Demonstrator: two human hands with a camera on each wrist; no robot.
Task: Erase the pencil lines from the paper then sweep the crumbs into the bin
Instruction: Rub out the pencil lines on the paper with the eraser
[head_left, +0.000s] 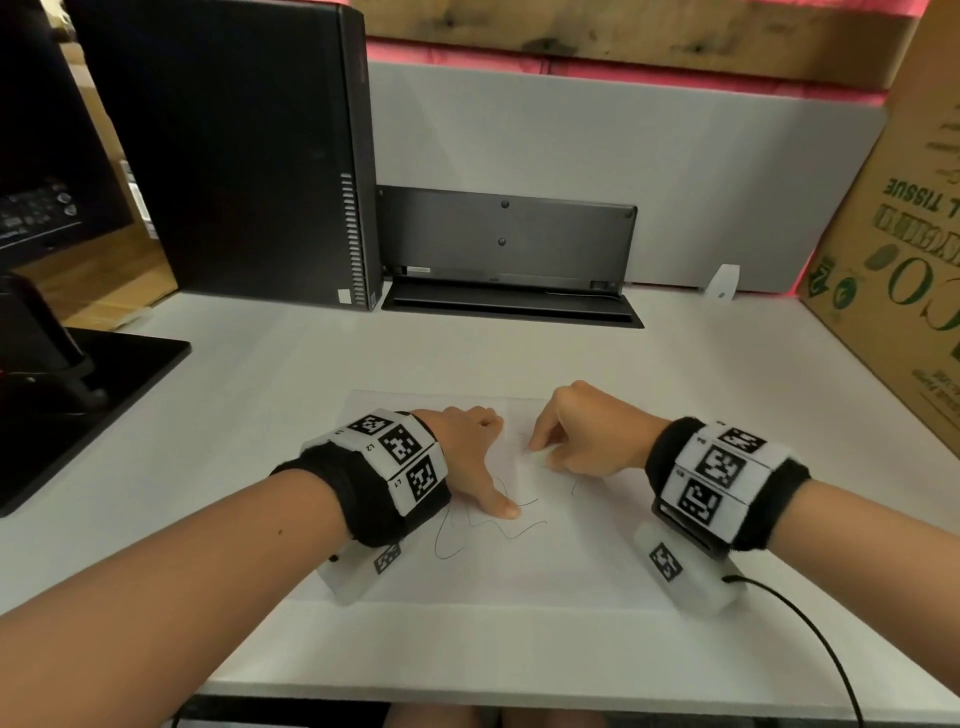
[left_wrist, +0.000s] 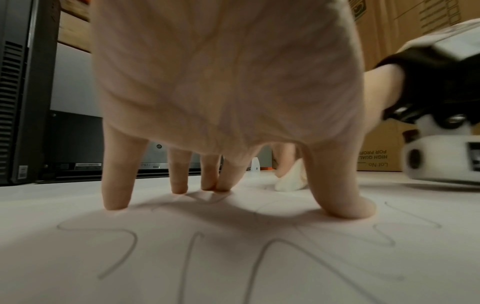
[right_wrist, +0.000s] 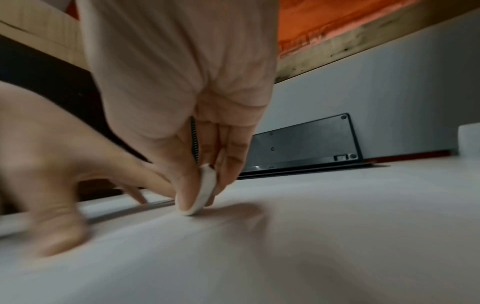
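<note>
A white sheet of paper (head_left: 519, 561) lies on the desk with wavy pencil lines (head_left: 467, 530) drawn across it. My left hand (head_left: 467, 457) stands on the paper on its straight fingertips (left_wrist: 115, 203) and thumb, holding it down over the lines (left_wrist: 192, 257). My right hand (head_left: 576, 436) pinches a white eraser (head_left: 540, 458) between thumb and fingers, its lower edge touching the paper just right of the left hand. In the right wrist view the eraser (right_wrist: 205, 193) shows as a thin white disc on edge. No bin is in view.
A black computer tower (head_left: 234, 150) stands at the back left, a dark keyboard (head_left: 504, 244) leans against the grey partition, a monitor base (head_left: 88, 395) sits at the left, and a cardboard box (head_left: 904, 249) stands at the right. A black cable (head_left: 810, 634) trails from my right wrist.
</note>
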